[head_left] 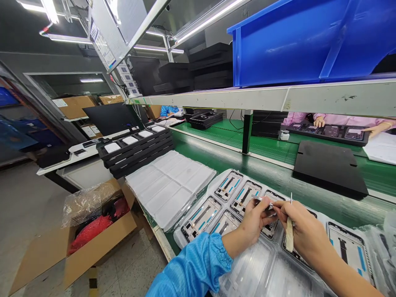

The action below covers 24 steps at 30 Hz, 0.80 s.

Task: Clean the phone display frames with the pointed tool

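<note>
My left hand [251, 222] is closed, its thumb and fingers pinching a thin, shiny part [257, 199] whose kind I cannot make out. Close beside it, my right hand [305, 227] is also closed, its fingertips meeting the left ones at that part. A slim tool [289, 235] with a metal tip and a cream-coloured wrapped handle rests in the right hand's grip. Under both hands lies a white plastic tray [178, 236] with phone frames [229, 186] in its pockets; each shows a black strip and blue strips. My hands hide several of those frames.
Empty-looking white trays [171, 185] are stacked to the left, near black foam trays [139, 153]. Clear plastic trays [247, 268] lie in front. A shelf [216, 97] carries a blue bin [287, 49]. Across the bench, a person's hand [319, 121] touches a black phone tray [337, 139].
</note>
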{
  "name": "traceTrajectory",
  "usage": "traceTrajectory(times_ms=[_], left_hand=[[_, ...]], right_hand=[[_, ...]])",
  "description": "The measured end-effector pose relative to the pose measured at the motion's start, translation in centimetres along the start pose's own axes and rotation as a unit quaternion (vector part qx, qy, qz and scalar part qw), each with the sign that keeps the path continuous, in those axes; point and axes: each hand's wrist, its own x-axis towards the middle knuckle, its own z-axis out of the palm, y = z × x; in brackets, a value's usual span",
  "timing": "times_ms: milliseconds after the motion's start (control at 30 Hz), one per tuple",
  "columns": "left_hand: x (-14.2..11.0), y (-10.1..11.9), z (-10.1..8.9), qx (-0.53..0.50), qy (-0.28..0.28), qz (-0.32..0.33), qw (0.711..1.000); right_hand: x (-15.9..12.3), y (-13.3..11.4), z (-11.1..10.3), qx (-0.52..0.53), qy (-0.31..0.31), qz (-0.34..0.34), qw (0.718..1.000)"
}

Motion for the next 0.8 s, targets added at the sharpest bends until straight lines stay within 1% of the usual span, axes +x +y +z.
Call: traceTrajectory(times_ms=[267,467,600,800], left_hand=[[0.4,-0.3,-0.4,-0.004,-0.025,-0.016,1.000],[0.4,-0.2,-0.5,-0.017,-0.039,-0.047,0.998],[0.6,-0.3,-0.6,-0.018,-0.043,-0.071,0.996],[0.9,-0.3,-0.8,-0.022,-0.037,-0.074,0.996]], right_hand=[[0.1,0.2,0.2,0.012,0.006,-0.014,1.000],[0.6,-0.6,0.1,0.031,0.027,-0.030,0.999],[0.7,-1.0,-0.2,0.036,0.045,0.000,0.998],[0.8,-0.8,-0.5,0.022,0.044,0.041,0.998]])
